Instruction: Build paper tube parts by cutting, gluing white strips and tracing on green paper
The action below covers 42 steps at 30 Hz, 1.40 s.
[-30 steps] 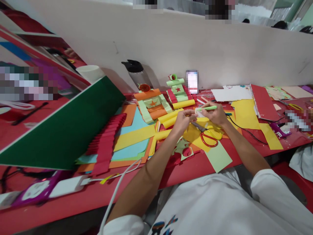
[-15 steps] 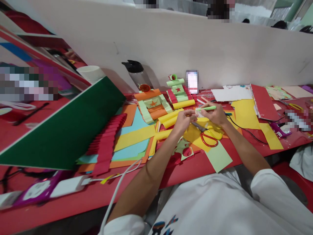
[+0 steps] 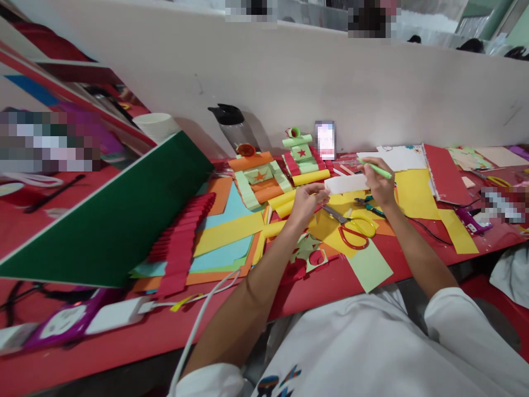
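My left hand [image 3: 306, 202] is closed in a pinch on the left end of a white paper strip [image 3: 346, 183]. The strip stretches across to my right hand [image 3: 381, 187], whose fingers are wrapped round a slim light-green pen-like stick [image 3: 382, 171]. Whether the right fingers also grip the strip's far end I cannot tell. Below my hands lie scissors [image 3: 344, 219] with red and yellow handles, on yellow paper. Pliers with teal-and-black handles [image 3: 374, 208] rest beside my right wrist. Rolled yellow paper tubes [image 3: 283, 203] lie left of my left hand.
Two paper models stand behind: an orange-and-green one [image 3: 258, 176] and a smaller green-and-red one [image 3: 301, 154]. A phone [image 3: 325, 140] leans on the white partition [image 3: 268, 71] near a bottle [image 3: 235, 127]. A green board [image 3: 111, 220] tilts at left; a white cable [image 3: 194, 325] crosses the table edge.
My right hand has moved right and slightly up with the green stick, away from my left hand. The white strip now shows stretched between them, and the pliers have come into fuller view.
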Each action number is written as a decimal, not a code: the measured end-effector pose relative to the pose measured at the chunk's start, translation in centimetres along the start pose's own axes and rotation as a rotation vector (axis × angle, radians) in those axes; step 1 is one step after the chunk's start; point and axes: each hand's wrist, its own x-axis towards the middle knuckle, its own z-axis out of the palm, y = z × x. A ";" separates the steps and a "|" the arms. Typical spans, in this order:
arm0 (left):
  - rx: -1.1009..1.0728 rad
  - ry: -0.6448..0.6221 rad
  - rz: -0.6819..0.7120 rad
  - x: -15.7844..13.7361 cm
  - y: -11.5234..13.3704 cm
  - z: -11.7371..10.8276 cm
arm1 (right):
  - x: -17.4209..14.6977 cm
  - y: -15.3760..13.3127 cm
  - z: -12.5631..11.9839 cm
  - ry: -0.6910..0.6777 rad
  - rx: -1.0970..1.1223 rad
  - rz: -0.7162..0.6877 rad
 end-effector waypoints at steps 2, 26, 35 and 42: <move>-0.040 0.034 -0.003 0.2 0.0 -0.2 | 0.3 0.6 -0.5 0.066 -0.053 -0.022; 0.662 -0.033 0.282 0.1 0.8 -2.0 | 0.5 2.4 -2.3 -0.419 0.116 0.310; 0.435 -0.332 0.012 0.1 0.9 -1.7 | -0.1 1.8 -0.3 -0.427 0.001 0.142; 0.369 -0.233 -0.096 1.2 -0.1 -3.1 | -2.1 1.2 0.1 -0.282 0.017 0.212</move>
